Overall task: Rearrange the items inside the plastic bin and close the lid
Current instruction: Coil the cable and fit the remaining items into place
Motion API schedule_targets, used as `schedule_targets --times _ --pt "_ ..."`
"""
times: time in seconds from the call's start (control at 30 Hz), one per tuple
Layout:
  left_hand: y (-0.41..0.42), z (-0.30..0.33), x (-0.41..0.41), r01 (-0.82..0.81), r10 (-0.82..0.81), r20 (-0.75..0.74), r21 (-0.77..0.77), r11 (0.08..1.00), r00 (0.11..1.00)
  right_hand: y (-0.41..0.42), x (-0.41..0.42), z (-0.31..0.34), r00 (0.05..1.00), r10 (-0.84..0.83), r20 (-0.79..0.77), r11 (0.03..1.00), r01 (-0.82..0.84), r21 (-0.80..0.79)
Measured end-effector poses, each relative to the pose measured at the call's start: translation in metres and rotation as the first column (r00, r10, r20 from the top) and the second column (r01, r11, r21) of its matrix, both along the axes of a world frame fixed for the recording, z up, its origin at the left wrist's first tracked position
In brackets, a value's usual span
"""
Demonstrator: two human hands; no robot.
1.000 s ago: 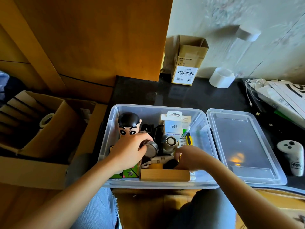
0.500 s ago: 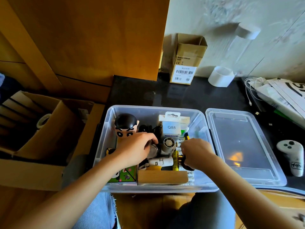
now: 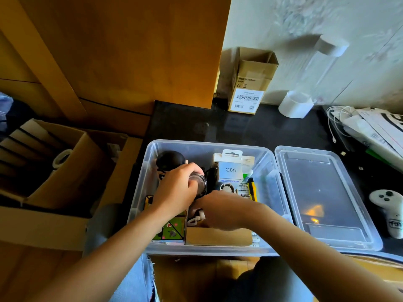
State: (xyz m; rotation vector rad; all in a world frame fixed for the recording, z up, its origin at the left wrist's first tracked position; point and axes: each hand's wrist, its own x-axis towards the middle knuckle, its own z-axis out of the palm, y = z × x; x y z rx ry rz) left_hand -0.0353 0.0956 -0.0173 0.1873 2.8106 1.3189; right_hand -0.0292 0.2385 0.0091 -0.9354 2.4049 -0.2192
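Note:
The clear plastic bin (image 3: 268, 162) stands open on the dark counter, its clear lid (image 3: 322, 197) lying flat beside it on the right. My left hand (image 3: 176, 190) grips a round silver-grey cylinder (image 3: 199, 185) lifted over the bin's middle, in front of a black-haired cartoon figure (image 3: 170, 159). My right hand (image 3: 220, 211) reaches low into the bin's middle, fingers curled down among the items; what it holds is hidden. Also inside are a white Q88 box (image 3: 230, 168), a yellow utility knife (image 3: 251, 188), a small fan (image 3: 226, 188), a cardboard box (image 3: 218, 236) and a green box (image 3: 171, 231).
An open cardboard carton (image 3: 61, 171) sits left of the bin. At the back stand a small brown box (image 3: 250, 83) and a white tape roll (image 3: 295, 104). Cables and papers (image 3: 370, 129) lie at the right, with a white controller (image 3: 390, 210) beyond the lid.
My left hand has lifted the silver cylinder up and back. My right hand has moved left from the bin's right side into the middle, under the left hand.

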Motion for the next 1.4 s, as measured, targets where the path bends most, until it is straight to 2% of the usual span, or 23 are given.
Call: schedule_targets --times 0.13,0.23,0.37,0.53,0.77,0.97,1.13,1.3,1.4 --pt "0.0 0.0 0.0 0.005 -0.005 0.001 -0.017 1.0 1.0 -0.015 -0.005 -0.006 0.996 0.039 0.08 0.998 -0.043 0.054" --pt "-0.001 0.0 0.0 0.006 -0.006 -0.004 -0.027 1.0 1.0 -0.011 -0.006 0.0 0.994 0.056 0.098 0.998 -0.06 0.031" --pt "-0.001 0.0 0.001 0.038 -0.039 -0.017 -0.059 0.998 0.999 0.023 -0.007 0.024 0.991 -0.129 0.044 0.99 0.131 -0.048" --pt "-0.002 -0.004 0.001 0.144 -0.147 0.002 -0.206 0.968 0.989 0.069 0.003 0.035 0.924 -0.364 -0.117 0.927 0.371 0.046" --pt "-0.004 -0.005 0.001 0.23 -0.227 0.041 -0.248 0.941 0.973 0.076 0.012 0.028 0.803 -0.5 -0.323 0.828 0.553 0.093" --pt "-0.003 -0.004 0.003 0.229 -0.231 0.024 -0.273 0.935 0.973 0.069 0.015 0.025 0.791 -0.521 -0.323 0.833 0.553 0.012" --pt "-0.003 -0.002 0.005 0.215 -0.228 -0.031 -0.234 0.948 0.973 0.068 0.018 0.021 0.788 -0.519 -0.331 0.84 0.541 -0.028" --pt "-0.004 -0.004 0.005 0.182 -0.196 -0.074 -0.17 0.969 0.978 0.062 0.017 0.027 0.715 -0.548 -0.434 0.836 0.492 -0.244" --pt "-0.003 -0.005 0.003 0.135 -0.144 -0.074 -0.105 0.985 0.987 0.052 0.015 0.033 0.794 -0.532 -0.294 0.842 0.461 -0.279"
